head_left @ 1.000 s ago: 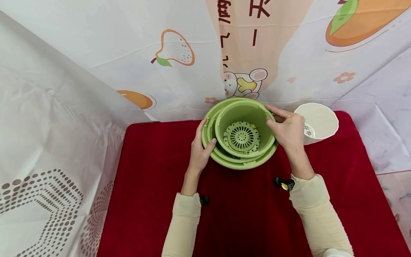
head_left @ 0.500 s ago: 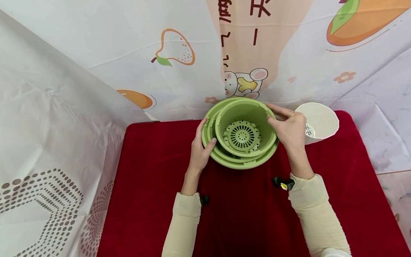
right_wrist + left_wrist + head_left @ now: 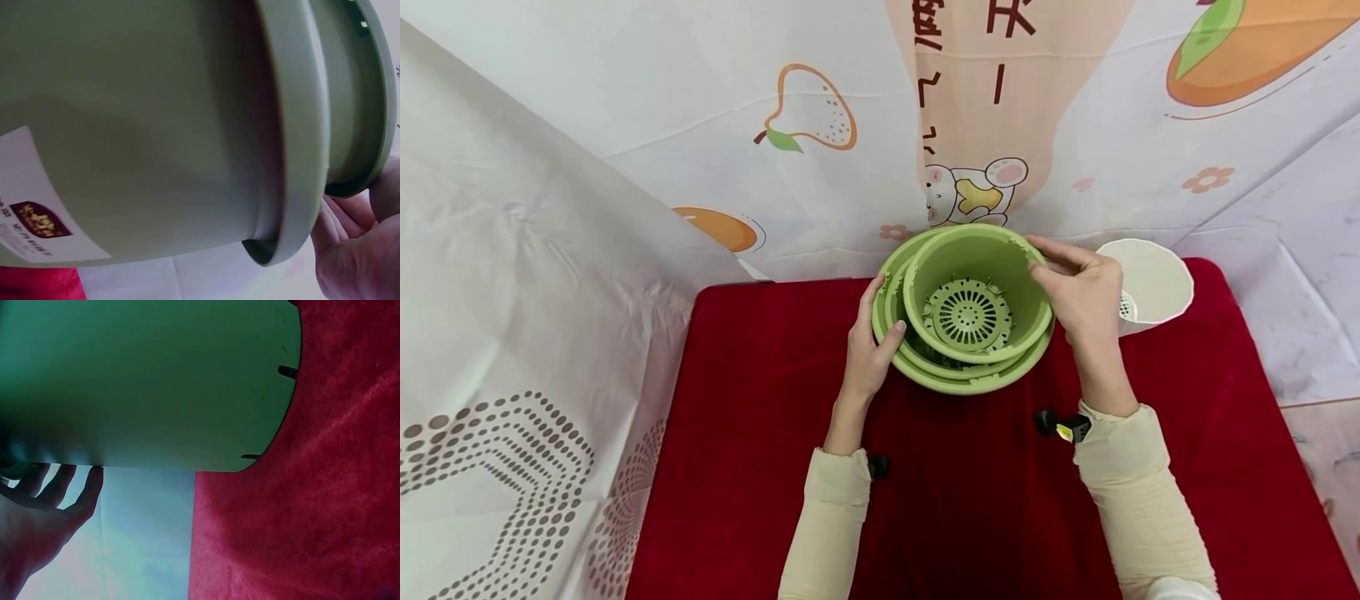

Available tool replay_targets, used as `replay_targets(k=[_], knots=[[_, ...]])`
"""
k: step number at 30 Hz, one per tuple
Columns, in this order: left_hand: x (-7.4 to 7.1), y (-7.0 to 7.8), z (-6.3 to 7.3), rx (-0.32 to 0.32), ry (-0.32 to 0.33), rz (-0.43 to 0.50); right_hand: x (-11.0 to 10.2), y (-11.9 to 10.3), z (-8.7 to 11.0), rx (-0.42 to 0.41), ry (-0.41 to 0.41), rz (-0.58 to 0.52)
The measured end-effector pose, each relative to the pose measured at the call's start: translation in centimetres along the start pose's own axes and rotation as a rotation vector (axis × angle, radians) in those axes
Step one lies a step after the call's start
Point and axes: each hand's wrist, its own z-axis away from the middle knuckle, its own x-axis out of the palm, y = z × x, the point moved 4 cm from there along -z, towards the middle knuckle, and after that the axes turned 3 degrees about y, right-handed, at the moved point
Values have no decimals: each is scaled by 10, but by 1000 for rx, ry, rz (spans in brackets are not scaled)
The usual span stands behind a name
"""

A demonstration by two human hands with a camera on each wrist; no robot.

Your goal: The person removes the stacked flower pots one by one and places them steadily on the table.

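Observation:
Green plastic flower pots stand nested on the red-covered table. The inner pot (image 3: 983,257), with a slotted base, sits raised and tilted within the larger outer pot (image 3: 962,387). My left hand (image 3: 867,357) grips the outer pot at its left, thumb over the rim and fingers along the outside wall. In the left wrist view that wall (image 3: 162,387) shows slots near the bottom. At the right, my right hand (image 3: 1084,293) pinches the inner pot's rim. The right wrist view shows the inner pot (image 3: 350,94) standing out above the outer rim (image 3: 303,144).
A white pot (image 3: 1159,279) with a perforated base stands just right of my right hand, near the table's back edge. Red velvet (image 3: 760,442) covers the table. A printed white curtain (image 3: 850,200) hangs right behind the pots. A white label (image 3: 40,212) is stuck on the outer pot.
My right hand has moved slightly up and to the right with the inner pot's rim, which now stands a little higher in the outer pot. My left hand has stayed in place.

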Motion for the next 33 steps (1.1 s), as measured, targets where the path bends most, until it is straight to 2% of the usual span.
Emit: replay_targets(k=[10, 17, 19, 26, 33], knots=[[-1, -2, 0, 7, -1, 8, -1, -16, -3, 24, 30, -102], [0, -35, 0, 7, 13, 15, -2, -22, -4, 56, 31, -135], [0, -38, 0, 7, 14, 12, -2, -22, -5, 51, 27, -143], [-2, -2, 1, 15, -7, 8, -1, -30, -5, 30, 11, -201], [-2, -1, 0, 7, -12, 12, -3, -38, -4, 51, -1, -284]])
